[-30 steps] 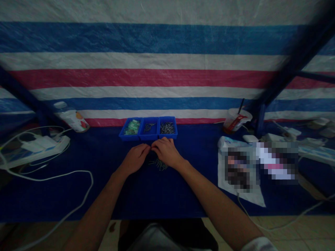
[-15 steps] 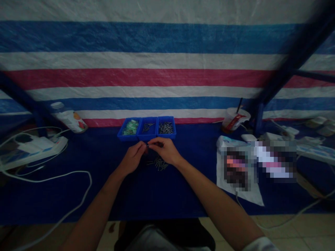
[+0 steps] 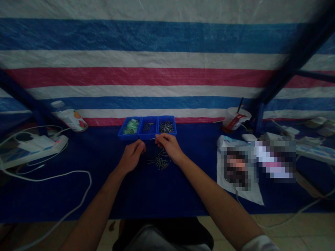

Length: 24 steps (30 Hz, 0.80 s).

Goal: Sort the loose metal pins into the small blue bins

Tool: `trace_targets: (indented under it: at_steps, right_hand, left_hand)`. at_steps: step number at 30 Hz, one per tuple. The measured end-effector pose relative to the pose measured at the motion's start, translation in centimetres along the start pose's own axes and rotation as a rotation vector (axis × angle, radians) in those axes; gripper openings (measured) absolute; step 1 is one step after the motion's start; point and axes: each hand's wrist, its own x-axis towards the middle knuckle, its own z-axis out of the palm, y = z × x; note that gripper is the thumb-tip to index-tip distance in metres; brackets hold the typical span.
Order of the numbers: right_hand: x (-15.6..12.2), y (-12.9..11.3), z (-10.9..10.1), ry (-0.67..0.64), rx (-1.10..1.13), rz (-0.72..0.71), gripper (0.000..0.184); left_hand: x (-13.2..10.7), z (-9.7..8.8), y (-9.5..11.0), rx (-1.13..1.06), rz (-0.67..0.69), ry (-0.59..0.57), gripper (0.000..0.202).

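My right hand [image 3: 167,143] is closed in a pinch on a thin metal pin [image 3: 152,139], which sticks out leftward from the fingertips. To its left, my left hand [image 3: 133,153] has its fingers curled in; whatever they may hold is hidden. A loose pile of similar thin metal pieces [image 3: 161,162] lies on the blue table just below and between the hands. Behind the hands three small blue trays stand side by side: a left tray [image 3: 120,134] with green-tinted pieces, a middle tray [image 3: 148,132] with several dark pins, and a right tray [image 3: 175,129] full of short metal pieces.
A bottle [image 3: 70,118] stands at the left, above a power strip [image 3: 47,150] with white cables. At the right are a drink cup [image 3: 232,118] with a straw and a white plastic packet [image 3: 222,184] beside blurred-out items. A striped sheet [image 3: 167,76] hangs behind the table.
My hands were together at the fingertips and are now apart. The right hand has moved slightly right and up, with the pin showing in its fingers; the left stayed nearly in place.
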Motion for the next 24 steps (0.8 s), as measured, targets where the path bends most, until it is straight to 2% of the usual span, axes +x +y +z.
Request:
trace_targets:
  at_steps: [3,9,15,24]
  right_hand:
    - [0.04,0.0,-0.28,0.043,0.117,0.078,0.037]
    - [-0.04,-0.3,-0.59,0.08,0.306,0.173,0.036]
    - [0.02,-0.19,-0.84,0.101,0.262,0.218,0.035]
    - [0.45,-0.37,-0.54,0.013,0.212,0.227,0.033]
  left_hand:
    - [0.03,-0.05,0.56,0.096,0.023,-0.025,0.038]
    - [0.05,0.24,0.76,0.23,0.052,-0.067,0.037]
    - [0.06,0.28,0.53,0.26,0.073,-0.064,0.035]
    - [0.06,0.4,0.37,0.279,0.082,-0.074,0.032]
